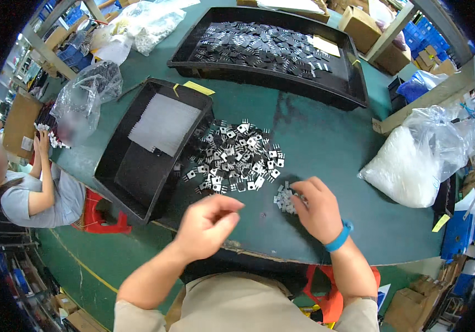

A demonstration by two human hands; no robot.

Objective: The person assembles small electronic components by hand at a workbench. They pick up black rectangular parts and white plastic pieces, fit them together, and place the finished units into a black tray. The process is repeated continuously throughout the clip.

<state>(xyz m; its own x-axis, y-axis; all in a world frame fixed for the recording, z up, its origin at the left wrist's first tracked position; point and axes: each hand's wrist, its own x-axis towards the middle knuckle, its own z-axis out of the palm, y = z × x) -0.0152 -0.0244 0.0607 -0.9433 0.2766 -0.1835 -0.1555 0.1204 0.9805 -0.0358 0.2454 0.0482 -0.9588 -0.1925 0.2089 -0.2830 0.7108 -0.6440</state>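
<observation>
The left hand [207, 228] hangs above the near edge of the counter [326, 138], half curled, its thumb and forefinger slightly parted with nothing visible between the tips; the right hand [320, 211], with a blue wristband [339, 236] on its wrist, reaches down at a small heap of translucent caps [284, 202]; its thumb and forefinger are bent and apart beside the heap, and I cannot tell whether they have hold of a cap.

The transistors [243, 155], black bodies with silver tabs and thin leads, lie in a loose pile beyond and between the 2 hands; the caps sit to the right of this pile, nearer the counter's edge; left of the pile stands a black tray [132, 182] bearing a stack of whitish translucent strips [165, 123]; across the far side a longer black tray [273, 77] holds many more dark leaded components [259, 47] and a pale yellow card [326, 45]; on the right a clear plastic bag [406, 166] bulges with white pieces; at the far left a co-worker [38, 193] sits on a red stool [104, 213], hands raised at the counter.
</observation>
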